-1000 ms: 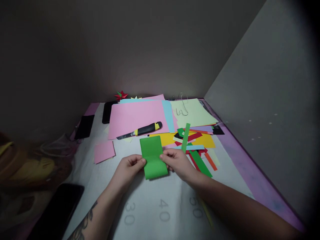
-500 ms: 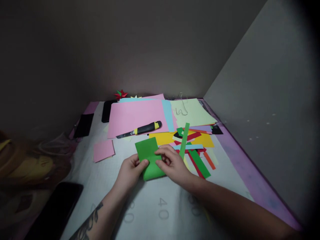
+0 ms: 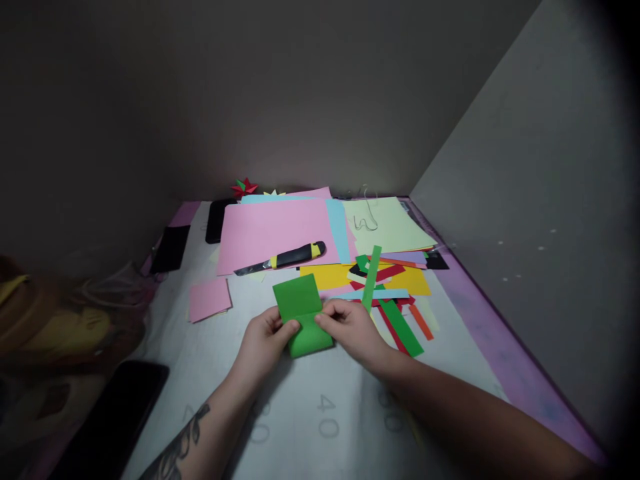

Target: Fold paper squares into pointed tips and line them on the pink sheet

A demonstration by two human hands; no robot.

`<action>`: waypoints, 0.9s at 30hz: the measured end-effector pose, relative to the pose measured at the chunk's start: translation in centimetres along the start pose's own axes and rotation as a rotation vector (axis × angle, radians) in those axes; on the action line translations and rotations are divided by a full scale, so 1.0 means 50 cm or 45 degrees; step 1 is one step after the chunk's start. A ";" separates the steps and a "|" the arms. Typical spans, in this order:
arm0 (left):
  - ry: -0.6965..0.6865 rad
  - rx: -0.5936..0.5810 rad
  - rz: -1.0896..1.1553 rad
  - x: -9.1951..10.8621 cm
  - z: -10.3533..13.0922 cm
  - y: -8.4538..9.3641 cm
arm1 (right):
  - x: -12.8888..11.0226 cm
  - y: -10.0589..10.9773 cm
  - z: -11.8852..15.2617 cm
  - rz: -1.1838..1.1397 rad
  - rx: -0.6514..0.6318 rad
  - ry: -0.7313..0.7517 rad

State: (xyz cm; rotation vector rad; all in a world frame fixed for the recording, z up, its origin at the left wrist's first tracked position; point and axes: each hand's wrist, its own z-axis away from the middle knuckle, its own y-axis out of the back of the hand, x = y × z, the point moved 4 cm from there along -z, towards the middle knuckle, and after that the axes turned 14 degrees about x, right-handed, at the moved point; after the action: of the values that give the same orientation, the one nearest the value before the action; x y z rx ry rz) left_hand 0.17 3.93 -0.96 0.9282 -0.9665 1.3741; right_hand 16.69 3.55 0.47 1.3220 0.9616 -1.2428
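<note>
A green sheet of paper is held just above the white table, its lower part folded over toward the middle. My left hand pinches its left edge, thumb on top and fingers behind. At the right edge, my right hand grips the paper between thumb and curled fingers near the fold. Beyond the paper lies a utility knife with a black and yellow handle, its blade pointing left, on a large pink sheet. To the left rests a small stack of pink squares.
Coloured paper strips lie heaped at the right over a yellow sheet. Pale green sheets are at the back right. A red and green paper star sits at the back. A black phone-like object lies at the front left.
My right fingers have shifted from the face of the green paper to its right edge, closing on it. My left hand keeps its hold. The view has moved slightly.
</note>
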 end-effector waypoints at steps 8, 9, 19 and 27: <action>0.001 0.010 -0.039 -0.002 0.000 0.001 | 0.008 -0.004 -0.003 -0.015 -0.011 -0.014; -0.002 0.017 -0.051 0.000 0.001 0.001 | 0.010 -0.005 -0.003 -0.043 0.001 -0.024; -0.073 0.006 -0.176 0.012 0.005 0.002 | 0.003 -0.012 -0.005 -0.043 -0.058 -0.029; -1.396 0.077 -0.718 0.108 0.056 0.037 | -0.066 0.021 0.024 0.330 0.002 1.107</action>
State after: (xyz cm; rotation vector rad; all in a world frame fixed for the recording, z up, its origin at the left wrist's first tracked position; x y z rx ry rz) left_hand -1.84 3.19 5.03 1.8963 -1.2901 0.3404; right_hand 17.07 2.51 3.95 1.9661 1.3092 -0.4365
